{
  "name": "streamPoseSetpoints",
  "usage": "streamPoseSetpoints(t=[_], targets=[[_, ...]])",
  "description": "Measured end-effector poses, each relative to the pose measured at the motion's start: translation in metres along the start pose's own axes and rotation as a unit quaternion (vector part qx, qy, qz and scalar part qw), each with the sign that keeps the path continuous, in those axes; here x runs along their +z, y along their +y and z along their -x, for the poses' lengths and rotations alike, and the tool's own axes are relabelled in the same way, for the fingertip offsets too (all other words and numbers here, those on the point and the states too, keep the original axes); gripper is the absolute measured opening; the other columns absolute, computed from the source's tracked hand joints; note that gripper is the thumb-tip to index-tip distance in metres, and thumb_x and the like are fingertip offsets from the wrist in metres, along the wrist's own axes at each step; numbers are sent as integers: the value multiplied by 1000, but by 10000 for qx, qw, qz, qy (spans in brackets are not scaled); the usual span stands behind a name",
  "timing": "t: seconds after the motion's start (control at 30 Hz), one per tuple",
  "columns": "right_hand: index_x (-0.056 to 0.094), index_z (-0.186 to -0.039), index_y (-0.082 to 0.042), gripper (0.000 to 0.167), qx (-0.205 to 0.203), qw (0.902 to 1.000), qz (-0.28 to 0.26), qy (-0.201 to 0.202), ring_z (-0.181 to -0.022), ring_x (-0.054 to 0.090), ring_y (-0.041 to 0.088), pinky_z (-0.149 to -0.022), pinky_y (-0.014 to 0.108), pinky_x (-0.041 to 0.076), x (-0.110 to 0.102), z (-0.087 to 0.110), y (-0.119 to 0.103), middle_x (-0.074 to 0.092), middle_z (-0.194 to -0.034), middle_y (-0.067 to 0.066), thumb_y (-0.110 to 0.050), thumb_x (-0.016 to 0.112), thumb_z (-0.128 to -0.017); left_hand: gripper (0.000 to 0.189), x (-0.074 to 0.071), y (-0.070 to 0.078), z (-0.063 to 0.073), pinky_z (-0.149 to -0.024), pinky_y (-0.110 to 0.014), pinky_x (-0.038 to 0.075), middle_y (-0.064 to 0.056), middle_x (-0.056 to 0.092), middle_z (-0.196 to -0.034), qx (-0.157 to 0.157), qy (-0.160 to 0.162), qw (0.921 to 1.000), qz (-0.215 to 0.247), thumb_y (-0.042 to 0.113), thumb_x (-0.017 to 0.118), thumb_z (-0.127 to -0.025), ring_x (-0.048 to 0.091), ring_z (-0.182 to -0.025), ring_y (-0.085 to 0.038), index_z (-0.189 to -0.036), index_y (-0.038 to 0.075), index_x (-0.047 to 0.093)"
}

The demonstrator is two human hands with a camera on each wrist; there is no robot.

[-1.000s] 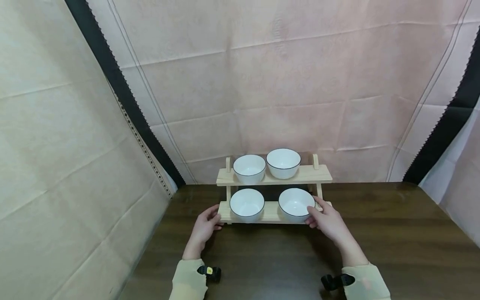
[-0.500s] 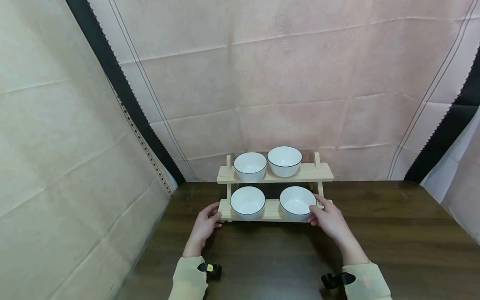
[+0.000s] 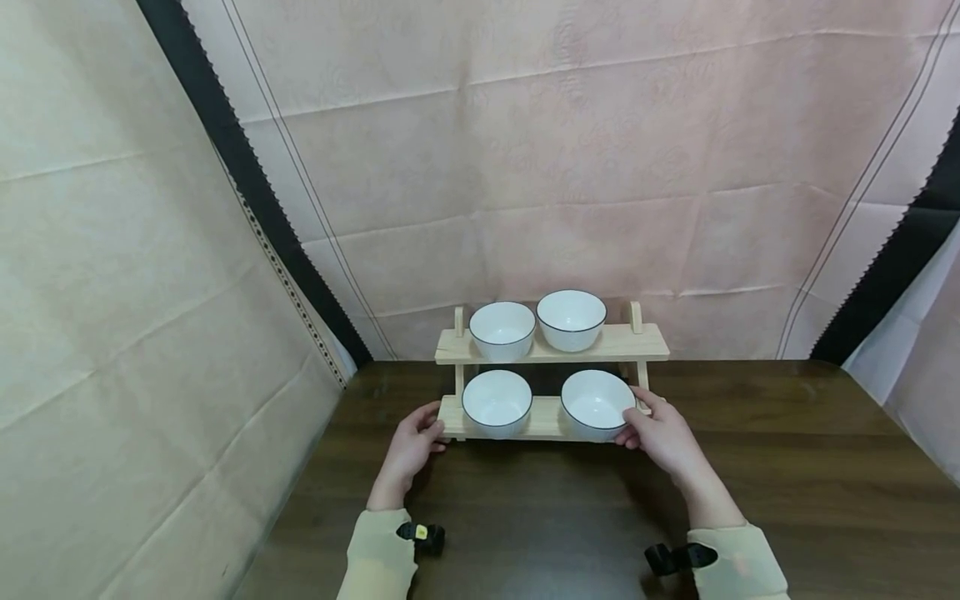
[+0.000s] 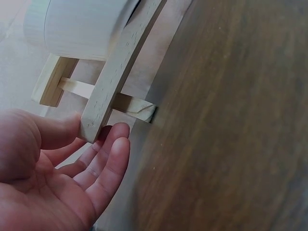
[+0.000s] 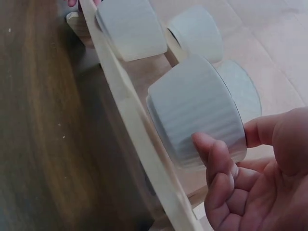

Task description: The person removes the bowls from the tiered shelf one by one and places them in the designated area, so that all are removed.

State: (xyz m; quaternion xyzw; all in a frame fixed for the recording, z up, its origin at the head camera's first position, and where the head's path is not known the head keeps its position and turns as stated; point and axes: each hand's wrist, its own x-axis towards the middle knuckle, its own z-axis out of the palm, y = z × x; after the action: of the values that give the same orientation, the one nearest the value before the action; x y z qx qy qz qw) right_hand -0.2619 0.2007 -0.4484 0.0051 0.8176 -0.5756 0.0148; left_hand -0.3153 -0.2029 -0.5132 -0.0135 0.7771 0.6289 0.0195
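Perhaps an uneven tug could topple the white bowl (image 3: 597,402) the right hand (image 3: 662,433) grips, lower right on the two-tier wooden rack (image 3: 630,342), whose left end the left hand (image 3: 412,443) pinches.

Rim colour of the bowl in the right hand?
Nearly black on that bowl, clearest in the head view.

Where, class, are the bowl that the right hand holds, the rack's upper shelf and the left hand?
Held bowl (image 3: 597,400): head view, its white inside.
Upper shelf (image 3: 634,342): head view, bare top, right end.
Left hand (image 4: 55,187): left wrist view, the palm.
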Motion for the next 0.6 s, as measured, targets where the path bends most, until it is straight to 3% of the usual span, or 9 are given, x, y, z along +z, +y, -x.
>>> streamPoseSetpoints(t=[0.33, 0.6], targets=[[33, -153, 3, 55, -211, 9989, -44, -410, -70, 66, 29, -63, 30, 51, -7, 6, -11, 70, -75, 13, -12, 49, -102, 42, 0, 0, -1, -83, -39, 58, -15, 60, -122, -12, 6, 10000, 13, 16, 53, -105, 66, -97, -27, -147, 12, 50], [36, -152, 1, 53, -503, 9924, -20, -1124, -75, 64, 37, -66, 37, 54, -9, 16, -19, 69, -79, 17, -13, 52, -103, 42, 1, -1, 1, -83, -38, 58, -15, 60, -121, 29, 0, 10000, -28, 17, 53, -106, 67, -97, -27, -147, 13, 49]])
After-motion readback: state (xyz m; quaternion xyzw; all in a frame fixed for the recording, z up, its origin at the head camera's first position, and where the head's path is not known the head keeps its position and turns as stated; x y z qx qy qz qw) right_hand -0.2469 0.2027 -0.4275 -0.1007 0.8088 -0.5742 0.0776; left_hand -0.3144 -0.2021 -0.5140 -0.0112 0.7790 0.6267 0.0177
